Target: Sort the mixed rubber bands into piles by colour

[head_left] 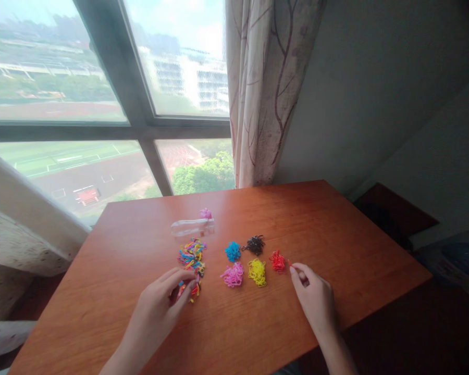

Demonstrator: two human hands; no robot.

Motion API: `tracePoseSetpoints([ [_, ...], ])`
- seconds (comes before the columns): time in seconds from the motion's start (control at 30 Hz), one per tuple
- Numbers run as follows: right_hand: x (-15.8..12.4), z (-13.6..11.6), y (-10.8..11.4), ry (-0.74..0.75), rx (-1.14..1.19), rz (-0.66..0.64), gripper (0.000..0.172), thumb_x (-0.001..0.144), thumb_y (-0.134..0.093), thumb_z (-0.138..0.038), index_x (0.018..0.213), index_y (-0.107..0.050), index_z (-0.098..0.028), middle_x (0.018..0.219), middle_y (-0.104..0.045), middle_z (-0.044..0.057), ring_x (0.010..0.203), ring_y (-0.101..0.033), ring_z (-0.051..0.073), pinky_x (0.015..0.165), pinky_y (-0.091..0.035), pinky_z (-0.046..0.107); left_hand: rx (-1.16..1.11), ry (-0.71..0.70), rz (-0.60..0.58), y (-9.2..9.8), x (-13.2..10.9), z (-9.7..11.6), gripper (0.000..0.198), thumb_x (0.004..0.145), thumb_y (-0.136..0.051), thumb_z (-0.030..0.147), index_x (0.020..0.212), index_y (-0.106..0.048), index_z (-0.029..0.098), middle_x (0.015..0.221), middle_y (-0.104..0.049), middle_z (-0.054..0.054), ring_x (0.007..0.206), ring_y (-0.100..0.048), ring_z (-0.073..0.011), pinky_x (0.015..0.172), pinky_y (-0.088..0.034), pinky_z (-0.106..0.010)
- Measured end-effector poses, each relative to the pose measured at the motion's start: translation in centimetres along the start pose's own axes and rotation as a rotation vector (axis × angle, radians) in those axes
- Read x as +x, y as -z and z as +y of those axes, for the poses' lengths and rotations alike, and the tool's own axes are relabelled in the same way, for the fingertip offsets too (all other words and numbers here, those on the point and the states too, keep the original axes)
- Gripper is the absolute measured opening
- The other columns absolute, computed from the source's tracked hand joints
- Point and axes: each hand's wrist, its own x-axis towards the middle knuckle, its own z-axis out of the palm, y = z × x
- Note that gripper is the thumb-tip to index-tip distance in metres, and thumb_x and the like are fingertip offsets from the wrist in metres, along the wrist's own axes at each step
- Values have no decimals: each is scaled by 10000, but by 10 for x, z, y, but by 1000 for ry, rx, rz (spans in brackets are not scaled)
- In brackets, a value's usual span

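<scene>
A mixed heap of small coloured rubber bands (191, 256) lies on the wooden table (336, 229). To its right sit sorted little piles: blue (232, 251), black (255, 244), pink (233, 275), yellow (257, 272) and red (278, 261). My left hand (164, 301) rests at the near end of the mixed heap, fingers curled over a few bands. My right hand (311, 292) pinches a red band just right of the red pile.
A clear plastic bag (191, 226) with a pink item (206, 213) at its end lies behind the heap. A window and a patterned curtain (269, 88) stand beyond the table's far edge. Dark furniture (394, 213) stands to the right.
</scene>
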Motion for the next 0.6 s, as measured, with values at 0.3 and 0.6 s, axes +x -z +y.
tracePoseSetpoints([
  [0.3, 3, 3, -6, -31, -7, -58, 410, 924, -456, -504, 939, -729, -198, 802, -733, 72, 682, -679, 211, 636, -460, 278, 27, 81, 269, 6, -37, -38, 199, 883, -562, 369, 814, -662, 212, 682, -666, 33, 526, -586, -97, 526, -461, -177],
  [0.6, 5, 7, -5, -77, -90, -67, 423, 899, -427, -477, 931, -746, -200, 889, -756, 108, 755, -708, 248, 638, -480, 295, 48, 73, 186, -2, -38, -40, 182, 897, -532, 337, 845, -669, 228, 776, -703, 17, 615, -635, -113, 601, -496, -185],
])
